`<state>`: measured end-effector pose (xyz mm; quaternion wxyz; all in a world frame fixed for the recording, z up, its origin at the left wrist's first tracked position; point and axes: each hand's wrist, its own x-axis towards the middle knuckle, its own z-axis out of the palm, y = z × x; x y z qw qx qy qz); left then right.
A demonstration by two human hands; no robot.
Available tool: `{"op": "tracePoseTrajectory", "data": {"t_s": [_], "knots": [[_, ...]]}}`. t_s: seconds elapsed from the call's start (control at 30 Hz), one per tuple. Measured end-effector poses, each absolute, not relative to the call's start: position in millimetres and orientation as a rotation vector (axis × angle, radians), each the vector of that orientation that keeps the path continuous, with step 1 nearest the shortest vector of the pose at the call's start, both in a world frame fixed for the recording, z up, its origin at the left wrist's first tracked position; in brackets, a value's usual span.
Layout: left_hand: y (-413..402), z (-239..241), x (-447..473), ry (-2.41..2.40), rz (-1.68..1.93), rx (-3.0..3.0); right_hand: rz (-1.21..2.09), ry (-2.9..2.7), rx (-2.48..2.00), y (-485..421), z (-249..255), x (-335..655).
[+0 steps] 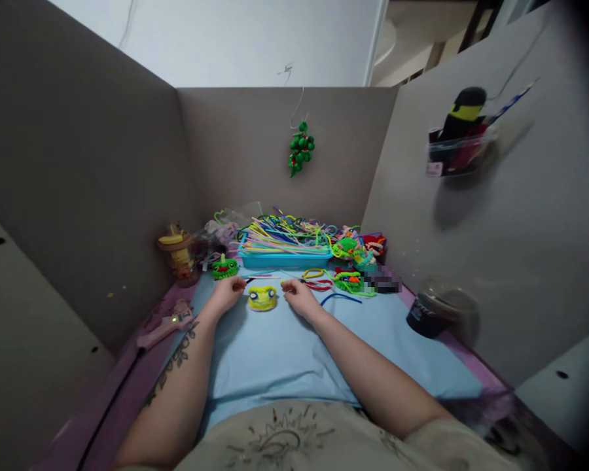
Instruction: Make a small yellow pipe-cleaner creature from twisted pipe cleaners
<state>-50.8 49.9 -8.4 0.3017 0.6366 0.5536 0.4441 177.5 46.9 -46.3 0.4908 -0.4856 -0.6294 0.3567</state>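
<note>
My left hand [230, 290] rests palm down on the light blue mat [275, 353], fingers loosely curled, just left of a small yellow pipe-cleaner figure [262, 297]. My right hand [297, 294] lies on the mat just right of the same figure, fingers bent, near loose red and yellow pipe cleaners [317, 280]. Neither hand visibly holds anything. A thin stick [262, 277] lies just beyond the figure.
A blue tray [285, 260] full of coloured pipe cleaners stands at the back. A green pipe-cleaner figure [224, 267], a small jar [179, 256], a pink glue gun [165, 325] at left, a dark lidded tub [436, 307] at right. Grey partition walls enclose the desk.
</note>
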Motion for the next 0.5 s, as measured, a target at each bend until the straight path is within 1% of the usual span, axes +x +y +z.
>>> {"op": "tracePoseTrajectory", "data": {"t_s": [0.1,0.2,0.3,0.5], "knots": [[44.9,-4.9,-49.6,1.416,1.053,1.732,0.590,-1.710,-1.105,41.5,-40.2,179.2],[41.9,-4.4,-45.3,1.403,1.054,1.733,0.412,-1.887,-1.016,34.7,-35.4,178.6],[39.7,-4.5,-40.8,1.386,1.072,1.734,0.356,-2.021,-0.954,30.1,-35.3,175.7],[35.8,-3.1,-33.9,1.320,0.957,1.758,0.283,-2.146,-0.936,29.8,-41.1,172.2]]}}
